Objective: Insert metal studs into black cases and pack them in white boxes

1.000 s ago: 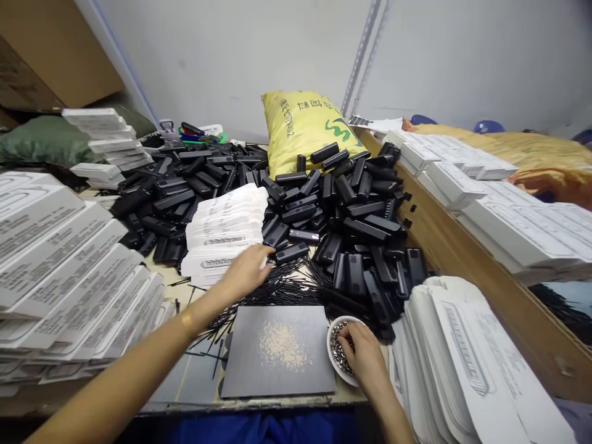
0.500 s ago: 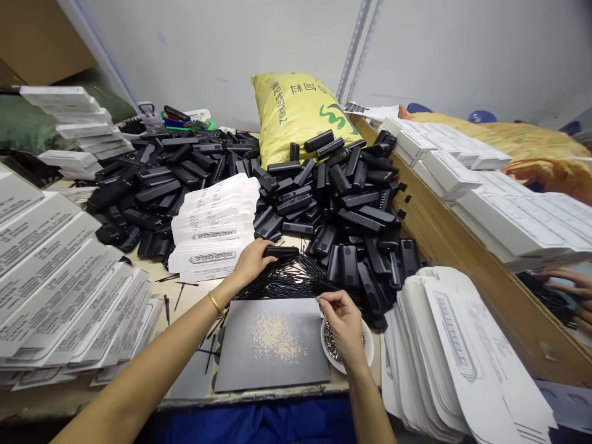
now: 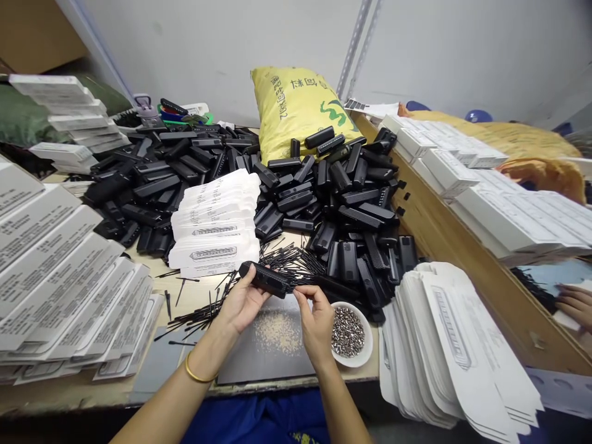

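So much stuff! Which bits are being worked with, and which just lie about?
In use: left hand, black case, right hand, bowl of metal bits.
Lying about: yellow sack, heap of black cases, white cartons.

The counter (image 3: 194, 293) carries a heap of black cases (image 3: 324, 203), white cartons (image 3: 215, 228), thin black sticks (image 3: 277, 265), a dark mat (image 3: 272, 354) and a white bowl (image 3: 365, 345) of screws.

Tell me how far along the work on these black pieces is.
Looks done: closed white boxes stacked at left. In hand: the left hand holds one black piece, the right hand pinching at its end, beside the bowl of small metal parts. Left: a big heap of black pieces and flat white cartons not yet folded.
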A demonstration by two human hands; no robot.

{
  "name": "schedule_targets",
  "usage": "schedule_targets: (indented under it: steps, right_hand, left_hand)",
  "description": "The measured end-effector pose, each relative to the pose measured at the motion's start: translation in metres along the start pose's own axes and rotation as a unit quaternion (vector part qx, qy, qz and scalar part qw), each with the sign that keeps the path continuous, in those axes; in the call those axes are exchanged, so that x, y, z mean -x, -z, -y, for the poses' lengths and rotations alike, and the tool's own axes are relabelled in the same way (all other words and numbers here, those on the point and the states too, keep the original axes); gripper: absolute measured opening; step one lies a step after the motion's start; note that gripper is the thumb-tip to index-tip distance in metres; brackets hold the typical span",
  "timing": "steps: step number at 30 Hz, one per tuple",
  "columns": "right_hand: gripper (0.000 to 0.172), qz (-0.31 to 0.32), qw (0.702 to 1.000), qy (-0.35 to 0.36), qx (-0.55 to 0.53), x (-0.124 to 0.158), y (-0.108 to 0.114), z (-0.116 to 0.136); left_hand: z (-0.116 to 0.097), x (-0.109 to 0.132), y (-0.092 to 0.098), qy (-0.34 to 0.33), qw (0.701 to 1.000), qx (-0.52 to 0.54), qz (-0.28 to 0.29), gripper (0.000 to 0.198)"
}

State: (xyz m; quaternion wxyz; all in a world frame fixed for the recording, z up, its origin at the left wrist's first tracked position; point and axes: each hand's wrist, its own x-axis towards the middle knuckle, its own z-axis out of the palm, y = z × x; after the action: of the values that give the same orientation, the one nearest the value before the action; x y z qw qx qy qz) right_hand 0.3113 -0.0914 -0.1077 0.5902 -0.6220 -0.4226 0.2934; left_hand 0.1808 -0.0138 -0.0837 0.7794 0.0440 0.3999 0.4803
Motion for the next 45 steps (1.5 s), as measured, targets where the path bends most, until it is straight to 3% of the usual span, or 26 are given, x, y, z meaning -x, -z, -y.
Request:
schedule_targets:
  steps: [7, 13, 17, 20, 23, 25, 27, 31, 33, 37, 38, 41, 43, 45]
  right_hand:
    - [0.012, 0.002, 0.994, 0.092, 0.063, 0.003, -0.001, 0.004]
    - [0.012, -0.017, 0.997, 0.071, 0.022, 0.004, -0.011, -0.001]
    - [0.013, -0.018, 0.997, 0.071, -0.007, 0.011, -0.016, -0.009]
    - [0.012, 0.013, 0.999, 0.019, -0.031, 0.016, -0.005, -0.015]
    - [0.018, -0.038, 0.999, -0.015, -0.03, 0.013, 0.017, -0.016]
    - [0.02, -0.092, 0.995, -0.021, -0.018, 0.007, 0.031, -0.013]
    - [0.022, -0.115, 0.993, -0.007, 0.003, -0.002, 0.042, -0.007]
    - [0.022, -0.116, 0.993, 0.018, 0.016, -0.017, 0.053, 0.008]
    - [0.02, -0.091, 0.995, 0.021, 0.02, -0.025, 0.048, 0.015]
    - [0.015, 0.053, 0.992, 0.061, 0.101, -0.046, 0.005, 0.017]
    - [0.015, 0.096, 0.982, 0.083, 0.141, -0.051, -0.013, 0.016]
    - [0.014, 0.197, 0.925, 0.117, 0.302, -0.063, -0.069, 0.009]
    - [0.005, 0.209, 0.913, 0.118, 0.33, -0.066, -0.103, 0.003]
    - [0.012, 0.209, 0.911, 0.115, 0.335, -0.065, -0.127, -0.003]
  left_hand:
    - [0.006, 0.005, 0.001, -0.021, 1.0, 0.006, 0.008, 0.016]
    - [0.013, 0.004, 0.004, -0.035, 0.999, 0.003, -0.003, 0.01]
    - [0.007, 0.011, -0.003, -0.06, 0.998, -0.014, -0.021, 0.009]
    - [0.0, 0.034, -0.004, -0.142, 0.986, -0.074, 0.048, 0.024]
    - [0.009, 0.056, 0.007, -0.236, 0.924, -0.241, 0.182, 0.034]
    - [0.022, 0.057, 0.015, -0.234, 0.867, -0.376, 0.23, 0.028]
    - [0.032, 0.046, 0.017, -0.223, 0.844, -0.441, 0.206, 0.028]
    - [0.032, 0.011, 0.005, -0.261, 0.853, -0.435, 0.125, 0.036]
    - [0.029, -0.002, 0.002, -0.279, 0.805, -0.514, 0.1, 0.034]
    - [0.026, -0.011, 0.015, -0.288, 0.621, -0.723, 0.094, 0.024]
    - [0.022, -0.011, 0.022, -0.291, 0.598, -0.741, 0.093, 0.02]
    - [-0.006, -0.011, 0.046, -0.31, 0.569, -0.76, 0.044, 0.02]
    - [-0.036, -0.015, 0.061, -0.333, 0.543, -0.771, -0.018, 0.029]
    - [-0.065, -0.023, 0.072, -0.35, 0.512, -0.781, -0.066, 0.039]
